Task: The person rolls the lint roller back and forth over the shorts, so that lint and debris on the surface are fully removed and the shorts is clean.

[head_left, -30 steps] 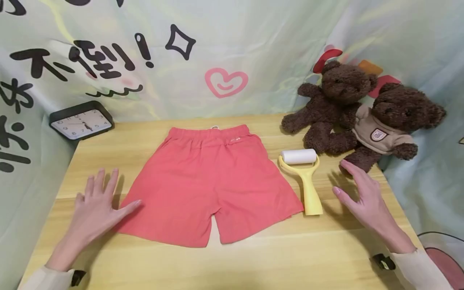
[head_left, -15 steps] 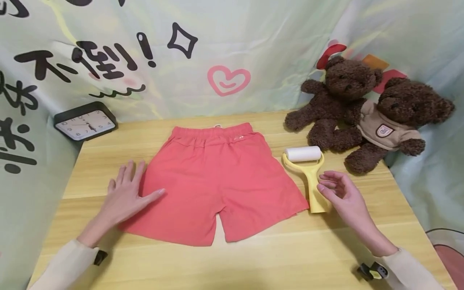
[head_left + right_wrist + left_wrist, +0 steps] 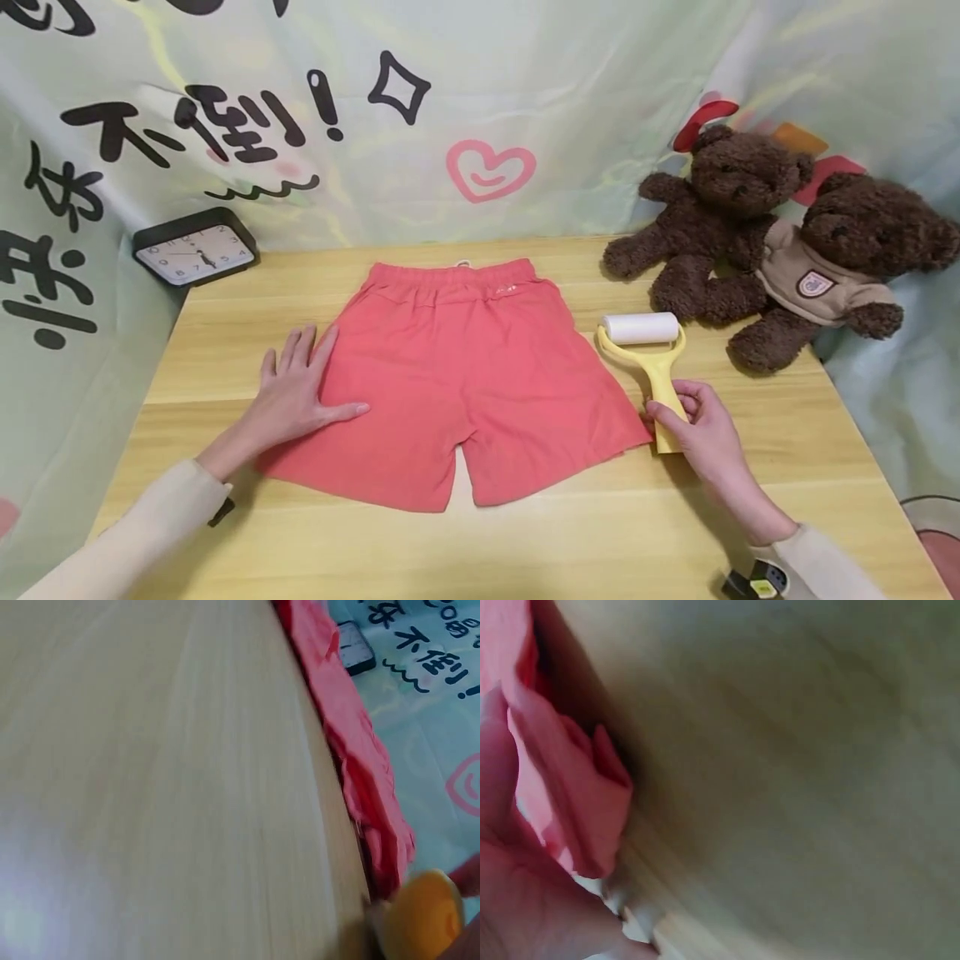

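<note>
Red shorts (image 3: 457,375) lie flat on the wooden table, waistband toward the back wall. My left hand (image 3: 296,387) rests with straight, spread fingers on the left edge of the shorts; its thumb lies over the leg. In the left wrist view the thumb is beside the fabric (image 3: 570,787). To the right of the shorts is a lint roller (image 3: 643,327) with a white roll and a yellow handle. My right hand (image 3: 708,433) grips that handle between thumb and fingers. The right wrist view shows the handle's yellow end (image 3: 424,915) at its lower right corner.
Two brown teddy bears (image 3: 712,225) sit at the back right, one in a beige shirt (image 3: 802,279). A black-framed clock (image 3: 197,250) stands at the back left corner. A printed cloth (image 3: 585,108) hangs behind and along the sides of the wooden table (image 3: 525,550).
My left hand has moved right onto the edge of the shorts. My right hand has come left from beside the bears and taken hold of the lint roller's handle.
</note>
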Demonstrator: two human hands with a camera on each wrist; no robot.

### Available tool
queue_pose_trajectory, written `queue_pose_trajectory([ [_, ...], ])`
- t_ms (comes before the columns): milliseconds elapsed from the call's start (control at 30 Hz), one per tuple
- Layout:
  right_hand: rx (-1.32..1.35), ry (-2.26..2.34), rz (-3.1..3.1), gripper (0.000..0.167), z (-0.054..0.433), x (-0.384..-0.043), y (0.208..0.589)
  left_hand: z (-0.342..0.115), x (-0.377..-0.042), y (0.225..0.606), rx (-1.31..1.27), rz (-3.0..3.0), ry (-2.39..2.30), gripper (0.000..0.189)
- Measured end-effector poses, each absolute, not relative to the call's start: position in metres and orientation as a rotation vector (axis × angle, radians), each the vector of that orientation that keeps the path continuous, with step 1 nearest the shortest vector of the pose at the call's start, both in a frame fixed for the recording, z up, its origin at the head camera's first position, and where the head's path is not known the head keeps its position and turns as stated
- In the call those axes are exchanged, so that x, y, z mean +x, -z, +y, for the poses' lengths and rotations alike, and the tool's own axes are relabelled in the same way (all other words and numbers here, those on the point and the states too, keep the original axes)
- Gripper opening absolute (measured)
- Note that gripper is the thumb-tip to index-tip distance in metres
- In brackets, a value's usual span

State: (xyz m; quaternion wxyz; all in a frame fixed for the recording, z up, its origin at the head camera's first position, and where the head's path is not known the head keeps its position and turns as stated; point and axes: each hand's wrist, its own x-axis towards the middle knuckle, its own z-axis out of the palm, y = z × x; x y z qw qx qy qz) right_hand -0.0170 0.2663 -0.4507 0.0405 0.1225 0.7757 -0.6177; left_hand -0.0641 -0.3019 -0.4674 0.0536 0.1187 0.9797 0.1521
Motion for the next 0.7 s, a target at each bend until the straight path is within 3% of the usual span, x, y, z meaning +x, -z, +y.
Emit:
queue_pose_trajectory([
  [267,0.57,2.176,2.282,0.03,0.254,-0.019,0.446,-0.301,-0.07,0.476,0.407,3.033,-0.526,0.124],
  [533,0.333,2.067,2.411,0.027,0.244,-0.026,0.431,-0.308,-0.076,0.484,0.514,3.079,-0.507,0.112],
  [700,0.163,1.78,2.497,0.04,0.235,-0.046,0.416,-0.313,-0.077,0.487,0.544,3.096,-0.524,0.105],
])
